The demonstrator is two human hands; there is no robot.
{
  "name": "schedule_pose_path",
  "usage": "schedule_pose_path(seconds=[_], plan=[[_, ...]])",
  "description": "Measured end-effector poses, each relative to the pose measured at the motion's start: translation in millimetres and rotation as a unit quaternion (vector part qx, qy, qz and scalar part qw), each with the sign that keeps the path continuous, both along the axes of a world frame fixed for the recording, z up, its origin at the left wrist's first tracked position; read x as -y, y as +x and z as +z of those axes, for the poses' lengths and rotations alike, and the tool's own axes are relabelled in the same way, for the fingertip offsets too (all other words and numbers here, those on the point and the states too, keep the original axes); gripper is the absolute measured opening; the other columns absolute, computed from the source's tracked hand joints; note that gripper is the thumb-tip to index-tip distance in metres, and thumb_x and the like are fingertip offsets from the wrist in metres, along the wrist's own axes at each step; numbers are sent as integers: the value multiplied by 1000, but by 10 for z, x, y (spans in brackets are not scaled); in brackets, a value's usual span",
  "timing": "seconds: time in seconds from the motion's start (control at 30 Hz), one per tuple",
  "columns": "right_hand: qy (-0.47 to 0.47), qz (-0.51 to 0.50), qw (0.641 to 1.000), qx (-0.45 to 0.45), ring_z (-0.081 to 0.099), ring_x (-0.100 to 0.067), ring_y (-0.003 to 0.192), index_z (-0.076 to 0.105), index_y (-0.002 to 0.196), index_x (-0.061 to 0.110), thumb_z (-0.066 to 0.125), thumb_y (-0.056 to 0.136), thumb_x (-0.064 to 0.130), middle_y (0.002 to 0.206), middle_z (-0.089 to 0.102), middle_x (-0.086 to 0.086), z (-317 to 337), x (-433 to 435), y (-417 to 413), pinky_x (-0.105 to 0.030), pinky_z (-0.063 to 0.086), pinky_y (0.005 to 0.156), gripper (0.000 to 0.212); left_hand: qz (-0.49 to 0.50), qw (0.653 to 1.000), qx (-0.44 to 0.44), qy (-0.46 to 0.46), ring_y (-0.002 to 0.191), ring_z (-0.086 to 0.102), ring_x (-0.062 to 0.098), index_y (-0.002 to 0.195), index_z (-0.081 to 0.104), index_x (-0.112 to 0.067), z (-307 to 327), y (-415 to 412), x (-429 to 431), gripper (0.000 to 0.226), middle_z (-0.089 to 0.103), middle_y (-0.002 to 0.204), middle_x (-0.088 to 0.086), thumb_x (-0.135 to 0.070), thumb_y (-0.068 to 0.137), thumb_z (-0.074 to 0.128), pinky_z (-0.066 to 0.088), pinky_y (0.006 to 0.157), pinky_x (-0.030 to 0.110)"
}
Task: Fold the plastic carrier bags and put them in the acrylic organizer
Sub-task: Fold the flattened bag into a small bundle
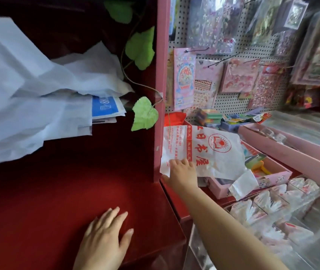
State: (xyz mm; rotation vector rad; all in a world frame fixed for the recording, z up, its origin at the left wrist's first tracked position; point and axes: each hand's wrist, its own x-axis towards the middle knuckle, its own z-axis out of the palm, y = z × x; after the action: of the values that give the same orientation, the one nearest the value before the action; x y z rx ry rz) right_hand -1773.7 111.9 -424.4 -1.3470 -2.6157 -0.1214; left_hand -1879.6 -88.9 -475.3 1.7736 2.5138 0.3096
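Head: white, red-printed carrier bag [216, 152]

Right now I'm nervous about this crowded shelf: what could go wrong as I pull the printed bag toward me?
The carrier bag, pinched at its corner by your right hand, drapes over an open pink tray of small items; dragging it may sweep some out. A leaf vine hangs by the bag's upper corner and could snag.
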Motion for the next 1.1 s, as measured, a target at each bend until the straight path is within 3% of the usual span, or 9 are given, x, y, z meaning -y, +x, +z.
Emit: schedule_pose_path(seconds=[0.1,0.23,0.33,0.47,0.63,0.73,0.8,0.93,1.1], plan=[[-2,-7,1000,-29,42,-24,115,52,114,12,40,94,28,118,57,-5,-34,-56,-132,-32,29,94,29,-17,999,-12,24,96,61,11,82,75,-25,-42,-42,-16,48,72,91,-5,-50,68,36,31,82,32],[7,-15,998,-66,48,-25,106,56,101,9,39,91,12,107,61,-6,50,-74,-164,-31,31,88,21,-11,999,15,35,85,69,11,82,74,-28,-17,-32,-32,46,72,91,-8,-48,70,35,54,69,29],[-10,-18,993,-118,49,-25,102,52,95,9,39,92,12,106,59,-8,54,-11,-49,-31,33,84,14,15,999,16,38,89,69,11,86,74,-28,17,-9,-1,47,71,96,-8,-47,75,33,52,71,30],[-48,33,994,-91,43,-21,119,50,119,9,43,96,26,127,52,-3,-72,74,151,-29,33,95,30,46,991,76,103,131,40,12,124,58,-26,-13,27,15,84,49,136,-6,-60,69,5,19,105,26],[-47,16,997,-60,38,-22,125,38,131,12,47,92,38,135,45,-3,-94,94,46,-32,29,102,48,48,995,30,87,141,8,4,142,26,-35,67,66,73,104,17,152,-15,-57,51,-18,5,113,23],[-18,13,999,-36,40,-25,121,37,130,13,48,92,28,131,46,-5,-69,61,-122,-33,28,100,43,54,997,25,43,131,38,10,126,54,-29,83,57,53,83,46,138,-9,-57,67,3,27,106,31],[-21,38,999,-20,41,-25,119,43,127,13,48,91,22,128,49,-5,-86,6,-167,-32,28,98,37,36,998,36,32,101,65,15,95,71,-25,66,29,64,53,69,105,-5,-48,73,28,49,81,35],[-65,75,993,-59,49,-25,109,57,112,9,48,90,14,114,61,-7,-159,-72,-149,-29,32,91,25,36,999,0,26,86,70,14,83,72,-28,25,23,68,42,71,92,-8,-45,69,36,53,69,35],[-78,55,989,-112,55,-28,102,61,115,8,41,89,1,112,62,-10,-219,-34,-137,-29,40,84,33,21,999,-11,32,86,70,15,84,72,-26,1,22,49,42,71,92,-6,-44,71,36,54,69,34]])
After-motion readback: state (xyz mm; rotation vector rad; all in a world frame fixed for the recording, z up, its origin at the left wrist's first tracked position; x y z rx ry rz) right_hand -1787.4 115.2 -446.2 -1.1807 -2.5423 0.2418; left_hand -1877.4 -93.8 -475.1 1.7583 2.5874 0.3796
